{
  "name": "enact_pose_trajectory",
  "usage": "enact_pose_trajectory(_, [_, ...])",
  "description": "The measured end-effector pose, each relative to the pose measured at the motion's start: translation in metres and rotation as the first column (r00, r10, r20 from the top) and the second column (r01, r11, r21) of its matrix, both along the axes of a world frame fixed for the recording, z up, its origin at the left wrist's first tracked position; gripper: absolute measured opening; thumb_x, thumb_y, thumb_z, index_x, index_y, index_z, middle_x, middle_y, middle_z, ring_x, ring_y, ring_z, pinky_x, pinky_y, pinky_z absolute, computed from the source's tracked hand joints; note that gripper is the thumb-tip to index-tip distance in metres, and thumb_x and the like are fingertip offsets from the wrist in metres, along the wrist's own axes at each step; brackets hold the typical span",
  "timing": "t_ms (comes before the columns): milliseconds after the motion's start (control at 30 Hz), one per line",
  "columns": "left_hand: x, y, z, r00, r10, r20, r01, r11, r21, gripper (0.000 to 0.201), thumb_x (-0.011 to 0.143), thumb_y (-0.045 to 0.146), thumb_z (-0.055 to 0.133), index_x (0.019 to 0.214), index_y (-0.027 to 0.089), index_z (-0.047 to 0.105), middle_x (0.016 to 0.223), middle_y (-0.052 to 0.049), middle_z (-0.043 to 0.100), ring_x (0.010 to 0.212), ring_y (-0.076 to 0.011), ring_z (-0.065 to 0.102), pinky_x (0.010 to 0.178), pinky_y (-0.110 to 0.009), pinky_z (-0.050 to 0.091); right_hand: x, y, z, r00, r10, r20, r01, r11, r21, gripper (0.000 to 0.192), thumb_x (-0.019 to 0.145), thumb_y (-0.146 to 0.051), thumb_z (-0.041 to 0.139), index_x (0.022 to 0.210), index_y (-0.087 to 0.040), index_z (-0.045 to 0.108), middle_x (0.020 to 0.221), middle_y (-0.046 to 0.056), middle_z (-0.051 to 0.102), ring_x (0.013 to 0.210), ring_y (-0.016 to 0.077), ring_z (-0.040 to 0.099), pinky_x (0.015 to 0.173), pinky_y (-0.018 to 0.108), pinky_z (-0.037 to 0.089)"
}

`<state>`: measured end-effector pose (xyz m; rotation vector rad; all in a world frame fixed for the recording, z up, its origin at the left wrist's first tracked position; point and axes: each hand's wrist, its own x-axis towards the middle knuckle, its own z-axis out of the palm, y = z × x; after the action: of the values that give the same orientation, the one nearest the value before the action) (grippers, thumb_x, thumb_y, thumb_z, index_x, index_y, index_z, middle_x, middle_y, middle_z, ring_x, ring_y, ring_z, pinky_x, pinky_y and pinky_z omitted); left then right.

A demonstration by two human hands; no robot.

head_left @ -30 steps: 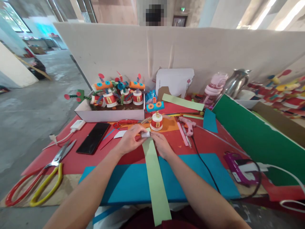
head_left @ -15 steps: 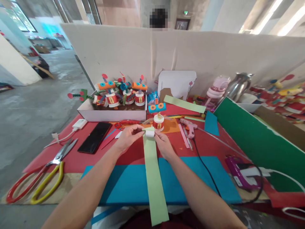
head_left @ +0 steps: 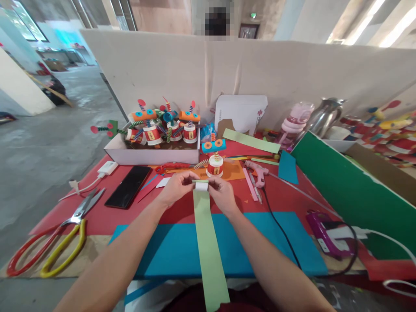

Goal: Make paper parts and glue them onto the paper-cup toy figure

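Left hand (head_left: 177, 188) and right hand (head_left: 222, 194) raised just above the red surface (head_left: 97, 216), both pinching a small white tube (head_left: 201, 186) between the fingertips. Far end of a long green paper strip (head_left: 208, 247) laid over the tube; rest of the strip trailing back across the blue sheet (head_left: 260, 247) and off the near edge. Risks noted: strip likely to wind on crooked if either pinch loosens; tube liable to crush under a tight squeeze. Glue gun (head_left: 258, 172) and cord (head_left: 279, 229) just beside the right forearm, open to snagging.
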<state>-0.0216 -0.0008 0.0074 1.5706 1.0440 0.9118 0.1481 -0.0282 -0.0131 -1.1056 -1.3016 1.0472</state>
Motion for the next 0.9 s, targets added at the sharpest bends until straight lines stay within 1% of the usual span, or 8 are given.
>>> enact_pose_trajectory(133, [0.0005, -0.0005, 0.0030, 0.997, -0.037, 0.072, 0.043, 0.996, -0.079, 0.026, 0.072, 0.040, 0.068, 0.079, 0.017, 0.058, 0.063, 0.003, 0.058, 0.059, -0.0105, 0.052, 0.059, -0.024, 0.043, 0.0012, 0.0004, 0.0009, 0.998, -0.043, -0.055, 0.041, 0.999, -0.027, 0.015, 0.071, -0.030, 0.064, 0.082, -0.020, 0.068, 0.080, 0.001, 0.070, 0.076, 0.0184, 0.064, 0.070, 0.029, 0.051])
enact_pose_trajectory(200, [0.0004, -0.0006, 0.0031, 0.995, -0.051, 0.087, 0.059, 0.994, -0.092, 0.027, 0.073, 0.041, 0.068, 0.076, 0.017, 0.056, 0.061, 0.003, 0.057, 0.057, -0.0104, 0.052, 0.059, -0.024, 0.043, 0.0021, 0.0015, 0.0004, 0.996, -0.049, -0.069, 0.047, 0.998, -0.035, 0.017, 0.071, -0.031, 0.064, 0.083, -0.020, 0.068, 0.082, 0.002, 0.071, 0.077, 0.0192, 0.065, 0.071, 0.030, 0.052])
enact_pose_trajectory(400, [0.0000, -0.0008, 0.0001, 0.997, 0.032, 0.066, -0.030, 0.999, -0.022, 0.021, 0.073, 0.036, 0.065, 0.074, 0.017, 0.056, 0.061, 0.003, 0.056, 0.057, -0.0107, 0.051, 0.056, -0.024, 0.042, 0.0038, 0.0039, -0.0045, 0.998, -0.064, -0.019, 0.064, 0.998, -0.014, 0.018, 0.069, -0.028, 0.065, 0.085, -0.021, 0.070, 0.082, 0.002, 0.073, 0.076, 0.0203, 0.067, 0.072, 0.032, 0.054])
enact_pose_trajectory(500, [-0.0001, -0.0003, -0.0008, 0.999, 0.027, 0.046, -0.027, 1.000, -0.002, 0.019, 0.073, 0.034, 0.064, 0.074, 0.018, 0.055, 0.061, 0.003, 0.057, 0.058, -0.0109, 0.052, 0.057, -0.024, 0.043, 0.0031, 0.0042, -0.0062, 0.997, -0.053, -0.049, 0.050, 0.997, -0.050, 0.019, 0.068, -0.027, 0.065, 0.086, -0.021, 0.069, 0.084, 0.002, 0.074, 0.078, 0.0208, 0.069, 0.071, 0.033, 0.054])
enact_pose_trajectory(633, [0.0000, 0.0000, -0.0007, 0.998, 0.006, 0.057, -0.005, 1.000, -0.018, 0.019, 0.074, 0.035, 0.064, 0.073, 0.018, 0.055, 0.059, 0.003, 0.057, 0.056, -0.0115, 0.053, 0.057, -0.025, 0.045, 0.0020, 0.0052, -0.0062, 0.994, -0.033, -0.108, 0.027, 0.998, -0.065, 0.018, 0.067, -0.027, 0.066, 0.083, -0.021, 0.067, 0.083, 0.001, 0.073, 0.078, 0.0204, 0.068, 0.071, 0.032, 0.054])
enact_pose_trajectory(767, [-0.0018, -0.0005, 0.0007, 0.995, -0.049, 0.088, 0.050, 0.999, -0.018, 0.017, 0.075, 0.032, 0.064, 0.081, 0.017, 0.059, 0.067, 0.001, 0.060, 0.061, -0.0118, 0.055, 0.060, -0.025, 0.046, 0.0026, 0.0059, -0.0055, 0.995, -0.032, -0.090, 0.028, 0.999, -0.045, 0.015, 0.068, -0.026, 0.065, 0.081, -0.020, 0.067, 0.079, 0.001, 0.072, 0.075, 0.0196, 0.067, 0.070, 0.031, 0.053])
enact_pose_trajectory(900, [-0.0030, -0.0007, 0.0004, 0.995, -0.066, 0.074, 0.066, 0.998, 0.012, 0.017, 0.075, 0.030, 0.063, 0.086, 0.017, 0.062, 0.077, -0.001, 0.064, 0.071, -0.0134, 0.058, 0.066, -0.025, 0.047, 0.0027, 0.0045, -0.0047, 0.999, -0.029, -0.046, 0.028, 0.999, -0.024, 0.013, 0.069, -0.024, 0.063, 0.080, -0.021, 0.068, 0.078, 0.001, 0.071, 0.074, 0.0187, 0.066, 0.071, 0.031, 0.052])
